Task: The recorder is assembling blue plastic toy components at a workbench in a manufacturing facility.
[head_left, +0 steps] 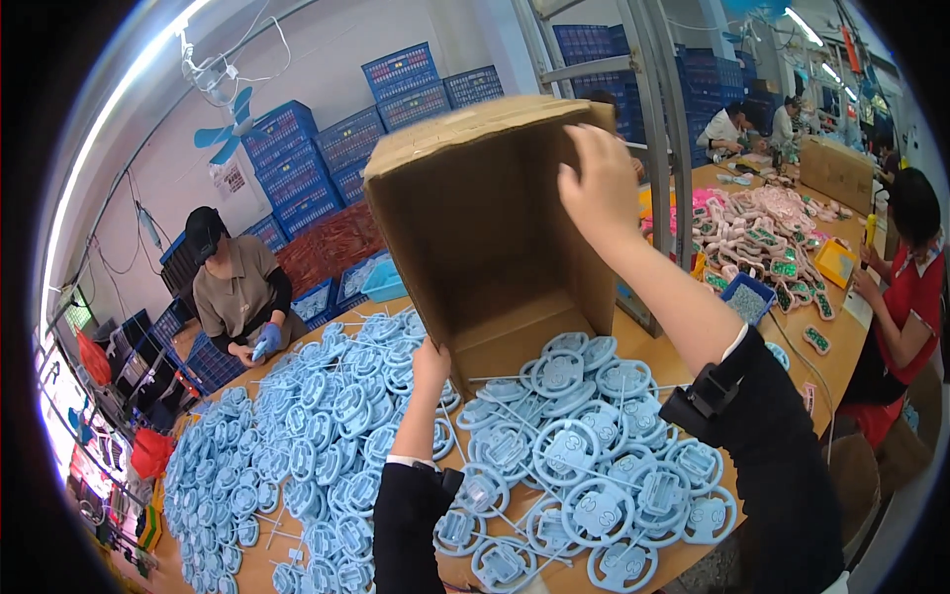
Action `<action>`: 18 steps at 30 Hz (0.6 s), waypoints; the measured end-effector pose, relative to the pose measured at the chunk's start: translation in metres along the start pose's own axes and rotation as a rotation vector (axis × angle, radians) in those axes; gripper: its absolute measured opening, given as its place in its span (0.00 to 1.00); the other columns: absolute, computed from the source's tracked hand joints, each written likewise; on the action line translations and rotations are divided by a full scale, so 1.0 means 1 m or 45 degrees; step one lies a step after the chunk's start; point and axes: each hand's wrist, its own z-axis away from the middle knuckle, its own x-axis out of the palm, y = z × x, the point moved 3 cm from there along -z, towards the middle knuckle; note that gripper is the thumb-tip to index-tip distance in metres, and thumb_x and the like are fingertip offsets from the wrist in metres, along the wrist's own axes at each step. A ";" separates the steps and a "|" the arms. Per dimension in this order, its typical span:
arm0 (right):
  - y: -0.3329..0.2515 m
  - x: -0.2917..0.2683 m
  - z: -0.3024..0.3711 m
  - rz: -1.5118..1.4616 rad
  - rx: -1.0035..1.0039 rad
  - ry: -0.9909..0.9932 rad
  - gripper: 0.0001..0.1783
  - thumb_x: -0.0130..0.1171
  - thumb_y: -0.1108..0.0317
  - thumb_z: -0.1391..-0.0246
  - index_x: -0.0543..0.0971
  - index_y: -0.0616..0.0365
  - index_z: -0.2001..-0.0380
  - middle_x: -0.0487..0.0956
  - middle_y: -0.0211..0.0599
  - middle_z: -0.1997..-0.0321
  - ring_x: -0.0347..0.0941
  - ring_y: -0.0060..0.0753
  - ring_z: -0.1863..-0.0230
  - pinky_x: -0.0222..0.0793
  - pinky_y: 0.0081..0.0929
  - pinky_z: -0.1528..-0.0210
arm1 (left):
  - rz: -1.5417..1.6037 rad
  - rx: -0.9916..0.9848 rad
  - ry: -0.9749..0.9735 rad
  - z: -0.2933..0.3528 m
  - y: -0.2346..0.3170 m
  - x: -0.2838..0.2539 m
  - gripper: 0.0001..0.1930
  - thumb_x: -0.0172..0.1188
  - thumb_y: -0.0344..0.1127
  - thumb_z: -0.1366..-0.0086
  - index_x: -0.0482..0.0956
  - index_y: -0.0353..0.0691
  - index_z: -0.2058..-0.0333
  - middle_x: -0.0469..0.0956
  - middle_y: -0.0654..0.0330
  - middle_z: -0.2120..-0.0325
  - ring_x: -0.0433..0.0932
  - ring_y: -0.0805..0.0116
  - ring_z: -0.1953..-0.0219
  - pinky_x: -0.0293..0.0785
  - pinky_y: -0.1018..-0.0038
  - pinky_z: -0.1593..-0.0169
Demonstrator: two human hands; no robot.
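Note:
A brown cardboard box (495,213) is tipped on the table with its open side facing me, and its inside looks bare. My left hand (429,364) is closed on the box's lower left edge. At the upper right edge, my right hand (599,188) grips the box with bent fingers, the fingertips partly hidden. Right below the opening lies a heap of light blue plastic wheel-shaped parts (599,515), some with thin sticks. A larger heap of the same blue parts (332,426) spreads to the left of my left forearm.
A metal frame post (668,129) stands behind the box. Pinkish parts (762,238) and a blue tray (747,297) lie on the table at right. One person (237,287) works at far left, another (905,267) at right. Blue crates (282,158) are stacked behind.

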 end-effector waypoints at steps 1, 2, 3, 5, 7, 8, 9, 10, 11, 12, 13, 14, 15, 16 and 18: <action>0.013 0.006 0.016 0.115 0.135 0.055 0.24 0.58 0.70 0.65 0.67 0.62 0.60 0.68 0.48 0.58 0.65 0.48 0.55 0.62 0.36 0.54 | 0.005 -0.009 0.012 -0.010 -0.003 -0.006 0.12 0.48 0.33 0.46 0.70 0.30 0.67 0.74 0.40 0.75 0.73 0.43 0.70 0.69 0.57 0.65; 0.031 0.017 0.038 0.102 0.381 -0.171 0.30 0.60 0.67 0.67 0.65 0.65 0.57 0.67 0.51 0.55 0.64 0.49 0.53 0.61 0.36 0.52 | 0.040 0.003 -0.021 -0.019 -0.001 -0.009 0.12 0.48 0.33 0.46 0.70 0.29 0.67 0.74 0.40 0.76 0.73 0.43 0.71 0.69 0.57 0.66; 0.056 0.024 0.063 0.104 0.624 -0.391 0.35 0.63 0.63 0.69 0.63 0.67 0.55 0.66 0.55 0.53 0.63 0.50 0.51 0.61 0.36 0.51 | 0.083 0.026 -0.059 -0.026 0.006 -0.008 0.11 0.48 0.33 0.46 0.70 0.29 0.68 0.74 0.40 0.77 0.73 0.43 0.72 0.70 0.57 0.67; 0.111 0.045 0.123 -0.010 0.922 -0.797 0.45 0.66 0.57 0.73 0.61 0.73 0.52 0.64 0.59 0.50 0.62 0.51 0.47 0.60 0.34 0.48 | 0.139 0.009 -0.073 -0.026 0.019 0.001 0.11 0.48 0.34 0.46 0.71 0.29 0.69 0.74 0.41 0.79 0.73 0.43 0.74 0.70 0.58 0.68; 0.139 0.053 0.169 -0.119 1.316 -1.220 0.51 0.67 0.53 0.75 0.58 0.76 0.51 0.63 0.62 0.49 0.61 0.52 0.46 0.59 0.33 0.46 | 0.018 0.132 0.036 -0.016 0.028 0.006 0.11 0.49 0.34 0.46 0.72 0.29 0.72 0.74 0.41 0.79 0.74 0.45 0.73 0.70 0.59 0.68; 0.163 0.062 0.198 -0.156 1.389 -1.276 0.50 0.67 0.55 0.74 0.58 0.75 0.50 0.63 0.61 0.48 0.62 0.51 0.46 0.62 0.33 0.49 | 0.049 0.208 0.073 -0.009 0.025 0.013 0.11 0.50 0.35 0.46 0.73 0.29 0.73 0.74 0.40 0.78 0.74 0.45 0.72 0.70 0.58 0.67; 0.172 0.080 0.226 -0.221 1.456 -1.351 0.48 0.67 0.56 0.73 0.58 0.74 0.50 0.63 0.60 0.48 0.62 0.50 0.47 0.66 0.32 0.52 | -0.098 0.253 0.000 0.001 0.008 0.016 0.11 0.50 0.35 0.46 0.73 0.30 0.73 0.75 0.43 0.80 0.75 0.48 0.75 0.71 0.62 0.70; 0.165 0.085 0.235 -0.200 1.502 -1.422 0.41 0.64 0.61 0.67 0.59 0.72 0.51 0.67 0.56 0.52 0.68 0.47 0.54 0.70 0.32 0.61 | -0.239 0.295 -0.076 0.010 -0.009 0.022 0.11 0.50 0.35 0.46 0.74 0.31 0.73 0.75 0.47 0.81 0.76 0.51 0.78 0.72 0.65 0.73; 0.152 0.093 0.241 -0.194 1.541 -1.497 0.34 0.62 0.66 0.61 0.61 0.70 0.51 0.70 0.53 0.56 0.73 0.44 0.60 0.74 0.32 0.71 | -0.099 0.122 -0.159 0.014 -0.037 0.029 0.11 0.51 0.35 0.46 0.74 0.30 0.74 0.75 0.46 0.81 0.76 0.50 0.78 0.72 0.64 0.72; 0.141 0.101 0.243 -0.207 1.526 -1.499 0.34 0.62 0.66 0.61 0.61 0.70 0.51 0.70 0.53 0.56 0.73 0.44 0.60 0.74 0.32 0.71 | 0.053 -0.042 -0.246 0.012 -0.058 0.038 0.11 0.51 0.35 0.47 0.74 0.30 0.74 0.75 0.45 0.81 0.76 0.49 0.77 0.72 0.63 0.72; 0.137 0.104 0.248 -0.281 1.537 -1.513 0.29 0.58 0.69 0.59 0.63 0.69 0.53 0.71 0.52 0.58 0.74 0.45 0.65 0.74 0.33 0.73 | 0.062 -0.035 -0.250 0.007 -0.059 0.045 0.11 0.51 0.35 0.47 0.74 0.30 0.74 0.75 0.45 0.81 0.76 0.49 0.77 0.72 0.63 0.72; 0.137 0.109 0.250 -0.357 1.547 -1.527 0.23 0.55 0.72 0.57 0.66 0.67 0.55 0.72 0.52 0.59 0.75 0.47 0.69 0.75 0.34 0.75 | 0.022 -0.064 -0.204 0.003 -0.060 0.052 0.11 0.51 0.34 0.48 0.74 0.30 0.73 0.75 0.43 0.79 0.75 0.47 0.74 0.71 0.61 0.68; 0.146 0.120 0.255 -0.348 1.547 -1.522 0.23 0.55 0.72 0.57 0.66 0.67 0.55 0.72 0.52 0.59 0.75 0.47 0.69 0.75 0.34 0.75 | -0.018 -0.094 -0.156 -0.003 -0.062 0.056 0.11 0.51 0.33 0.50 0.75 0.30 0.71 0.74 0.40 0.76 0.74 0.45 0.71 0.70 0.58 0.65; 0.159 0.134 0.263 -0.257 1.432 -1.394 0.19 0.53 0.73 0.56 0.68 0.69 0.58 0.73 0.52 0.62 0.75 0.47 0.72 0.74 0.34 0.77 | -0.032 -0.062 -0.126 -0.008 -0.059 0.054 0.10 0.51 0.32 0.50 0.75 0.30 0.72 0.74 0.40 0.78 0.74 0.44 0.72 0.70 0.58 0.65; 0.152 0.137 0.249 -0.241 1.359 -1.199 0.14 0.50 0.75 0.56 0.71 0.70 0.63 0.75 0.52 0.71 0.76 0.46 0.76 0.74 0.32 0.80 | 0.053 -0.072 -0.062 -0.015 -0.049 0.050 0.10 0.51 0.32 0.49 0.75 0.30 0.72 0.73 0.40 0.79 0.74 0.44 0.72 0.70 0.57 0.65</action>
